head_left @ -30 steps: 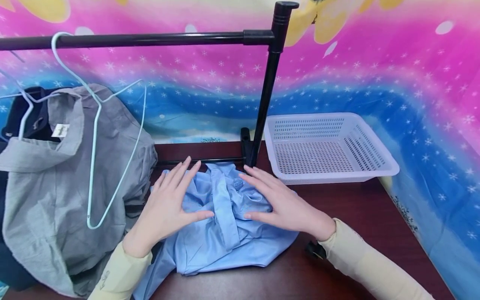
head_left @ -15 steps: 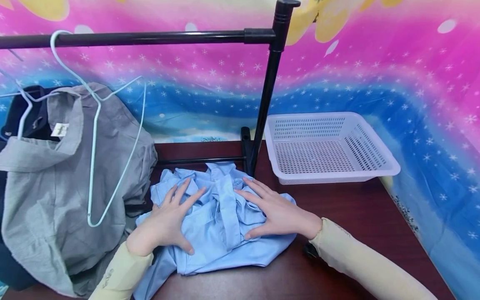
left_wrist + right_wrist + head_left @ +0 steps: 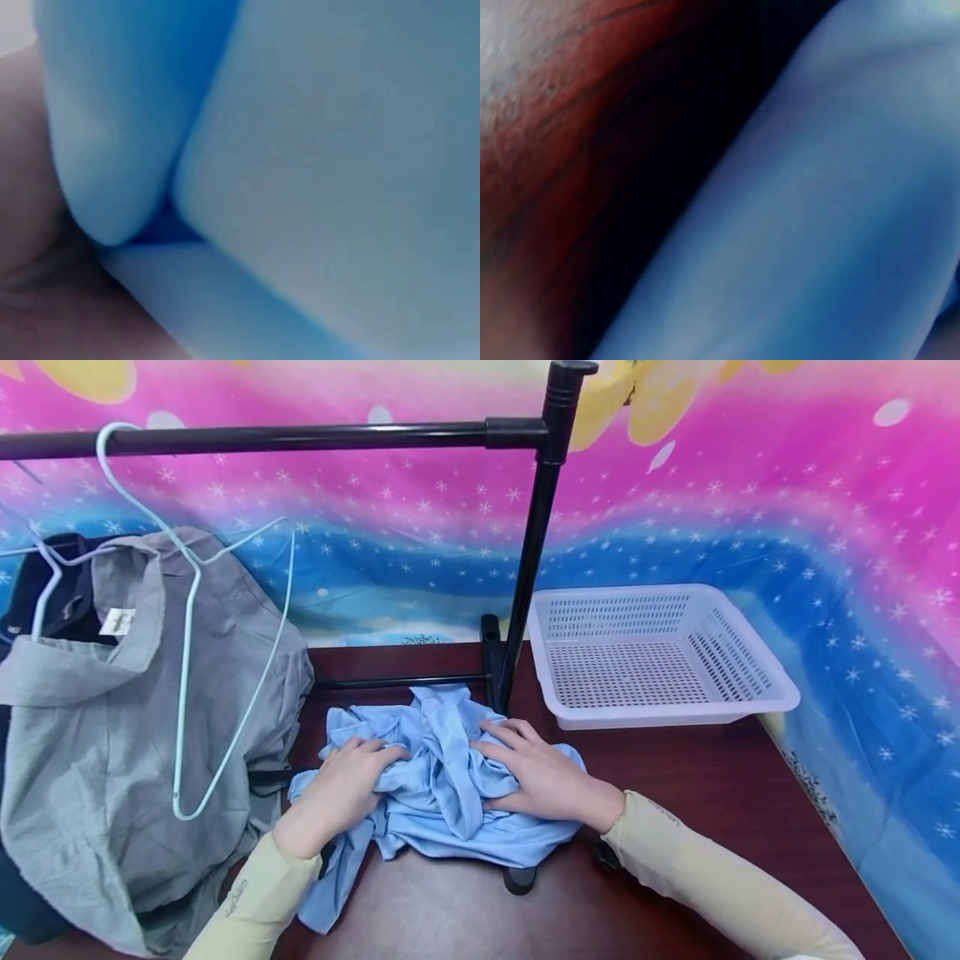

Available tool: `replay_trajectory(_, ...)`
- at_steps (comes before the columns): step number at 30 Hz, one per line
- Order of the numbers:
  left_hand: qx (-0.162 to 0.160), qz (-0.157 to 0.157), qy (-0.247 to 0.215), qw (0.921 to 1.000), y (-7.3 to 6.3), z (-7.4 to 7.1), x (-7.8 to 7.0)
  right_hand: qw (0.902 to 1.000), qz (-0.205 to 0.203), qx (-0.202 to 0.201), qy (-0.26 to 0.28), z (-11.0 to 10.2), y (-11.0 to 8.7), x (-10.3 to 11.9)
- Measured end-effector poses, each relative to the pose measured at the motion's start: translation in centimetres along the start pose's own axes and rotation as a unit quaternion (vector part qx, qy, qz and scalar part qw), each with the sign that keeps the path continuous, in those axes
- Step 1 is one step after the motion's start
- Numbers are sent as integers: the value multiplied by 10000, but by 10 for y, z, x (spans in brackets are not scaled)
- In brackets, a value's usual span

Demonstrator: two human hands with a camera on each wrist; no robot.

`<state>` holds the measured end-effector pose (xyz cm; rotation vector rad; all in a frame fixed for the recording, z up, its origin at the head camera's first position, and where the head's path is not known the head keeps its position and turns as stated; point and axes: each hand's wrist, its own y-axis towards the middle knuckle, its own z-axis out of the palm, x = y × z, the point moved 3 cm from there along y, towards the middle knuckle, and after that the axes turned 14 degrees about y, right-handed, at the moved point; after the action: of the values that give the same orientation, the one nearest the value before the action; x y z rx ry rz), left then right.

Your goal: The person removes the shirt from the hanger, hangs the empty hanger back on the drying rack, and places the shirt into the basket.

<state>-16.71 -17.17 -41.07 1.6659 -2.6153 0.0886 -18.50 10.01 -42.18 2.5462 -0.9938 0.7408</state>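
Blue garment (image 3: 450, 785), one, in the grip of two hands (image 3: 343, 787) (image 3: 546, 778), near one basket (image 3: 675, 714).

head view bright, soft glare on the table (image 3: 420, 906); 2 wrist views blurred.

No word, brand or number can be read with certainty. Taking the blue garment (image 3: 442, 777) as landmark, a white label (image 3: 117, 622) with a small dark print, too small to make out, sits to its left and farther back, inside the collar of a gray shirt (image 3: 90, 793). Dark lettering, equally illegible, marks the left sleeve (image 3: 258, 889), left of the garment, and the right sleeve (image 3: 697, 860), to its right.
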Motion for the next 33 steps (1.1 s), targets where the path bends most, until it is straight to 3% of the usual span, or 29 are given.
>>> replay_trajectory(8,-731,515,-490,9948,6,-5,-1,9988,-391,-265,101,-3,3,-2)
replay_trajectory(13,-1465,917,-823,9815,11,-11,-3,9969,-369,-532,457,-9,4,-1)
replay_trajectory(17,-2272,946,-1457,9582,13,-24,-5,9896,-335,-872,1091,-19,5,3)
replay_trajectory(21,-3053,905,-2166,9229,13,-41,-9,9704,-514,-1285,1978,-35,2,14)
replay_trajectory(23,-3323,910,-2474,9056,13,-47,-12,9606,-597,-1491,2268,-43,0,20)
replay_trajectory(25,-3424,915,-2699,8953,15,-49,-15,9552,-656,-1626,2386,-50,-2,23)
replay_trajectory(26,-3399,914,-2764,8943,16,-48,-16,9553,-667,-1649,2359,-52,-3,24)
replay_trajectory(28,-3192,910,-2794,9010,18,-41,-19,9619,-613,-1595,2134,-54,-5,21)
replay_trajectory(33,-2265,817,-2472,9386,25,-15,-23,9879,-209,-1038,1132,-45,-11,6)
